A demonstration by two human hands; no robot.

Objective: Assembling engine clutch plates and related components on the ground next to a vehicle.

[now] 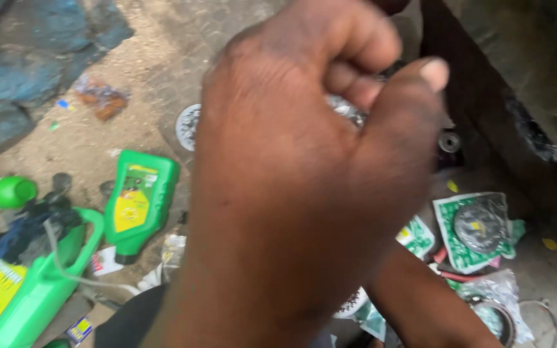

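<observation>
Filling most of the view: one hand (pixel 291 193), close under the camera, back of the hand up, fingers curled tight and thumb pressed across, pinching a small shiny metal part (pixel 346 109) of which only a glinting sliver shows between thumb and forefinger. Judged the left hand by the thumb lying to the right, though not certain. Held high and close, probably to bring the small piece near the eye and keep it clear of the grit below. Second forearm (pixel 420 303) running up from lower right behind the first hand; its hand hidden, so no telling whether spread or closed, or holding anything. Below, on a dusty concrete floor (pixel 156 58): a green oil bottle (pixel 138 203) lying flat with yellow label up, a larger green jug (pixel 27 290) at lower left with a dark rag (pixel 27 229) and a grey hose draped over it, another green bottle (pixel 1 192) at the left edge. A round toothed metal disc (pixel 188 125) partly hidden behind the wrist. Right side: a green-and-white parts packet (pixel 475 232) with a grey disc in clear wrap, a crumpled plastic bag (pixel 501 296), red-handled pliers (pixel 449 267) partly under it. Dark machine body (pixel 504 77) at upper right. Blocking: the near hand itself, covering the centre of the floor and nearly all of the held part.
</observation>
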